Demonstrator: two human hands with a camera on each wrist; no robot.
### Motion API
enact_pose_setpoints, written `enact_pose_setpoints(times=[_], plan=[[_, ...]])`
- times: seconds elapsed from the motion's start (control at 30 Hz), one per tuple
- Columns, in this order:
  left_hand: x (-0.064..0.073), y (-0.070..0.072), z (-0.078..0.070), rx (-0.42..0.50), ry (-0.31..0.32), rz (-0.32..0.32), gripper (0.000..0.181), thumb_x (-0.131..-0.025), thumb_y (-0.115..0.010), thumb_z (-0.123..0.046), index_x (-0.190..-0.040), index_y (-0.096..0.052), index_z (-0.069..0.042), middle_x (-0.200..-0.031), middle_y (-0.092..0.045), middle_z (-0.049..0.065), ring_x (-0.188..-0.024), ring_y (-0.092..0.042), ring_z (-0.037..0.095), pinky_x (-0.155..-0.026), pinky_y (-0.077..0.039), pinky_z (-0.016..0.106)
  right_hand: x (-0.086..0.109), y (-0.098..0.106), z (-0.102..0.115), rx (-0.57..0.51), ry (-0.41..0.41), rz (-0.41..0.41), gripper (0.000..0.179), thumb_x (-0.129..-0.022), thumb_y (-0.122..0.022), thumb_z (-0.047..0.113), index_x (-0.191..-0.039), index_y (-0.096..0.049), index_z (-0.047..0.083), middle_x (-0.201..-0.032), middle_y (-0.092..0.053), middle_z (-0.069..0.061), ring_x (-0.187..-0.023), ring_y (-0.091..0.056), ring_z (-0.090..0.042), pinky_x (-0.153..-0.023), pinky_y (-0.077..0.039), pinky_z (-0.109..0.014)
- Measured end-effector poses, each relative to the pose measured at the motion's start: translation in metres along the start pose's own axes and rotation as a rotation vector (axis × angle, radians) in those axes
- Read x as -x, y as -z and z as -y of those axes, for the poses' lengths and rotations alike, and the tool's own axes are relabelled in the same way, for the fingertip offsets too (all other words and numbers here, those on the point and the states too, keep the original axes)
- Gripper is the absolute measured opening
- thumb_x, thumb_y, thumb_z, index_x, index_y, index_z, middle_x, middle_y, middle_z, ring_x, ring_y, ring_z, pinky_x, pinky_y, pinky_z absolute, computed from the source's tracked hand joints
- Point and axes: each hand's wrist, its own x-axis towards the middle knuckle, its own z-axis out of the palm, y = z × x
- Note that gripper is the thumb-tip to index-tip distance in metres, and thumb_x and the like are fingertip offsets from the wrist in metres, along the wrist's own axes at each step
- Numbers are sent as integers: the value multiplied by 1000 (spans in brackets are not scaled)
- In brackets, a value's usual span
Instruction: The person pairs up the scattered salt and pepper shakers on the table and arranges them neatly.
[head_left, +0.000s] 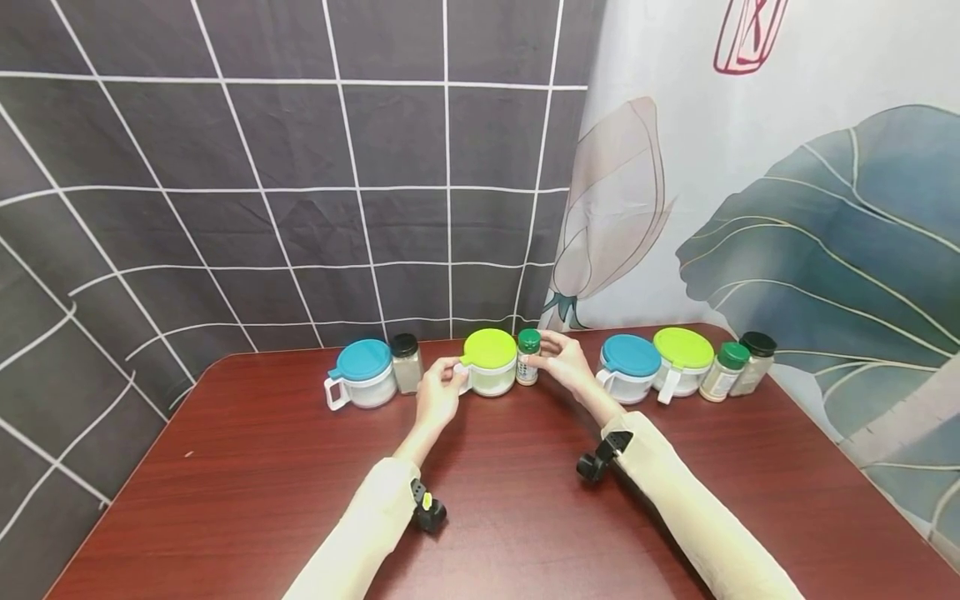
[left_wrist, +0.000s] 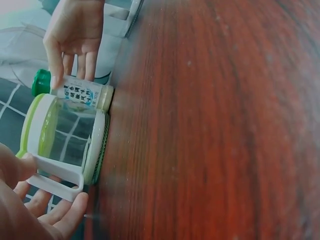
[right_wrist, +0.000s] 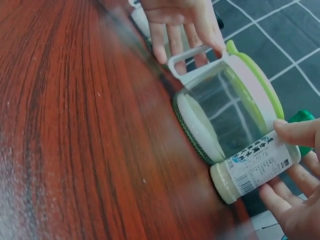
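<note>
Left hand (head_left: 438, 392) pinches the lime-lidded jar's (head_left: 495, 382) handle (left_wrist: 60, 168) — right hand (head_left: 567, 365), angled leftward, pinches the green-capped bottle (head_left: 527, 375).

Lime-lidded jar (head_left: 491, 363) stands beside green-capped shaker (head_left: 528, 372)

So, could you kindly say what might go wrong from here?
The right hand holds the green-capped bottle beside the green-lidded jar, so the two could knock. The left hand has its thumb near the lid and could nudge it open. Near the back edge of the table, either might slip off.
</note>
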Motion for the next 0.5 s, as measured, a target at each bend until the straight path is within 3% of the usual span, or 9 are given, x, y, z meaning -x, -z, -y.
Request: enact_pose_setpoints(times=[0.5], plan=[[4, 3, -6, 37, 17, -36, 28, -93, -60, -18, -116, -66, -3, -108, -71, 18, -100, -68, 30, -90, -51, 45, 10, 4, 9, -4, 38, -8, 61, -78, -76, 10, -134, -53, 4, -128, -62, -20, -118, -60, -33, -101, -47, -42]])
